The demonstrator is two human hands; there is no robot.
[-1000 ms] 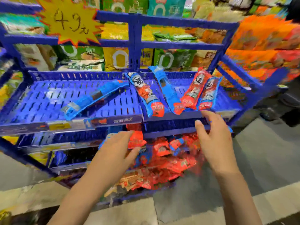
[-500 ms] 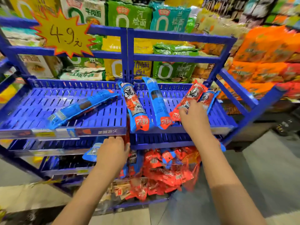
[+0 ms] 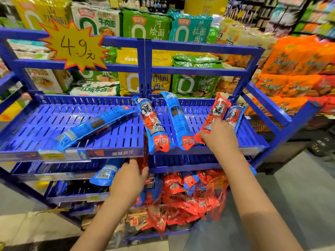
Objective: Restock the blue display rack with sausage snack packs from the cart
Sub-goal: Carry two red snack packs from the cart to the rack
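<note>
five sausage packs lie on the blue rack [image 3: 199, 71]'s mostly bare top shelf, the right hand [image 3: 220, 136] curled onto the red pack [image 3: 216, 110] there, the left hand [image 3: 129, 178] gripping more packs [image 3: 105, 173] below, so restocking looks barely begun, with a heap [image 3: 188, 200] waiting underneath.

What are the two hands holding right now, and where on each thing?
The right hand rests on the red pack at its lower end; its grip is hidden. The left hand holds several packs around their middles below the top shelf.
</note>
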